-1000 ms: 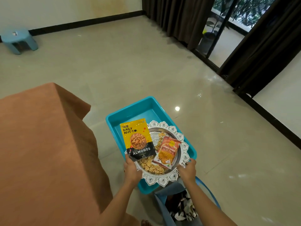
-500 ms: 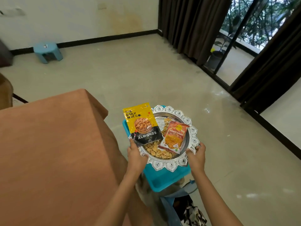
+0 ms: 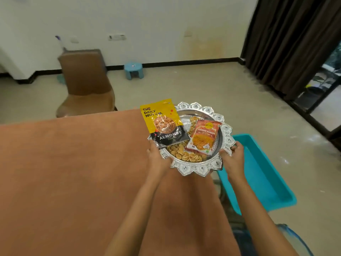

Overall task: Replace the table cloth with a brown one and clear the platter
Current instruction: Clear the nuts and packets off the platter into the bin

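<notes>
brown cloth [image 3: 73, 172] already on bench. left hand [image 3: 158, 157], right hand [image 3: 232, 157] fingers clasped platter [image 3: 195, 169] rim; almonds pouch [image 3: 162, 124], bhujia packet [image 3: 203, 137], loose crisps [image 3: 181, 154] not yet cleared.

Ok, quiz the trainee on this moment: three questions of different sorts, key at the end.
1. True or false: the ornate silver metal platter is empty.
2. How many sealed packets lie on it? A) one B) two C) four
3. Fill in: the left hand and right hand grip the platter's ___.
Key: 1 false, loose snack pieces show; 2 B, the yellow-and-black almonds pouch and the orange garlic snack packet; 3 rim.
</notes>
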